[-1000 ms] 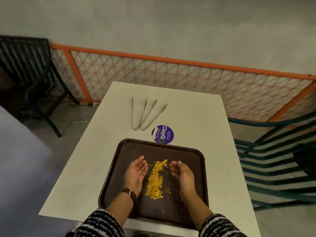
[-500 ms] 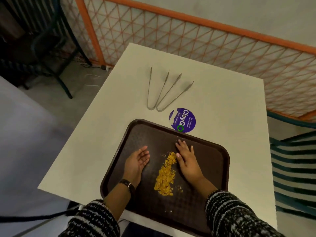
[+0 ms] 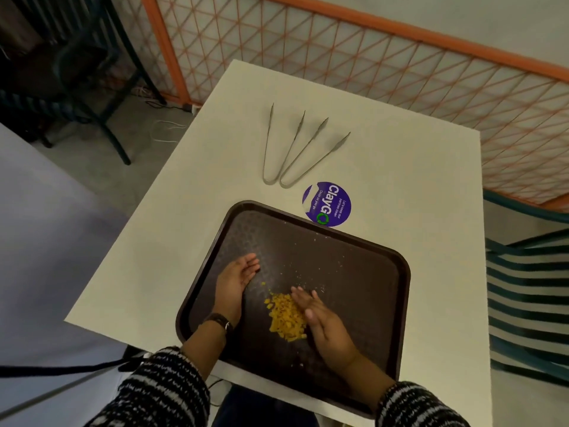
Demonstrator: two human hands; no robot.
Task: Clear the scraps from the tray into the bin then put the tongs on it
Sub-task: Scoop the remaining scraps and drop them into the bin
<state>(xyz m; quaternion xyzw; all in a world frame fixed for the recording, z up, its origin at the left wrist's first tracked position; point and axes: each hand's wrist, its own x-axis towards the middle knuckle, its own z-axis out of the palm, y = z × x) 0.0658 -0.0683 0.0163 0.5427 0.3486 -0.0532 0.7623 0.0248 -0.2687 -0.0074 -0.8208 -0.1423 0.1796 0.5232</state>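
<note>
A dark brown tray (image 3: 363, 266) lies on the white table (image 3: 409, 186) close to its near edge. A heap of yellow scraps (image 3: 284, 317) sits in the tray's middle, with a few crumbs scattered farther back. My left hand (image 3: 235, 280) rests on the tray left of the heap, palm turned inward, fingers apart. My right hand (image 3: 320, 318) lies flat against the heap's right side, touching the scraps. Two metal tongs (image 3: 295, 149) lie side by side on the table beyond the tray, tips pointing away. No bin is in view.
A round purple sticker (image 3: 328, 203) is on the table at the tray's far edge. An orange mesh barrier (image 3: 400, 66) runs behind the table. A dark chair (image 3: 77, 72) stands at the far left and a striped green chair (image 3: 529, 291) at the right.
My right hand has slid back toward me along the tray, pushing the long strip of scraps into a tighter heap. The left hand has stayed in place. The view has tilted down.
</note>
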